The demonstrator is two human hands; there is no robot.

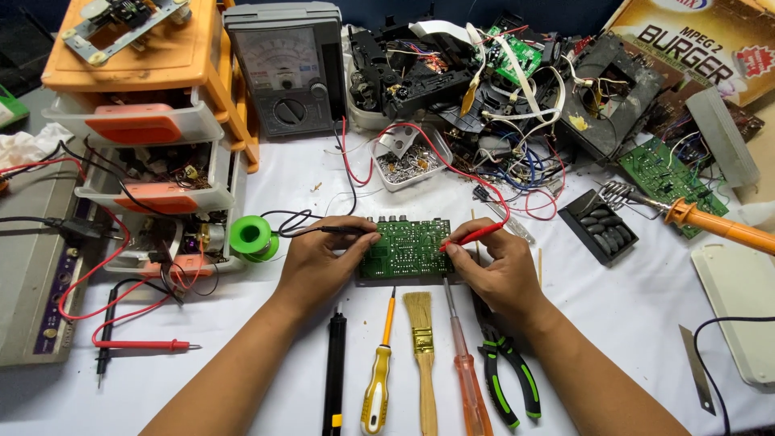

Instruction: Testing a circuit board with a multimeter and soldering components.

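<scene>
A green circuit board point(406, 249) lies flat on the white table, just beyond a row of hand tools. My left hand point(323, 262) rests at the board's left edge and pinches a black test probe point(335, 230), its tip at the board's upper left corner. My right hand point(494, 270) sits at the right edge and holds a red test probe point(476, 235) whose tip touches the board's right side. Red and black leads run back to a grey analogue multimeter point(284, 69) standing at the rear.
In front lie a black desoldering pump point(334, 371), yellow screwdriver point(378, 379), brush point(421, 347), orange screwdriver point(467, 363) and green-handled pliers point(504, 375). An orange drawer unit point(149, 121) and green solder spool point(252, 236) stand left. An orange soldering iron point(714, 226) and scrap electronics point(500, 81) sit right and behind.
</scene>
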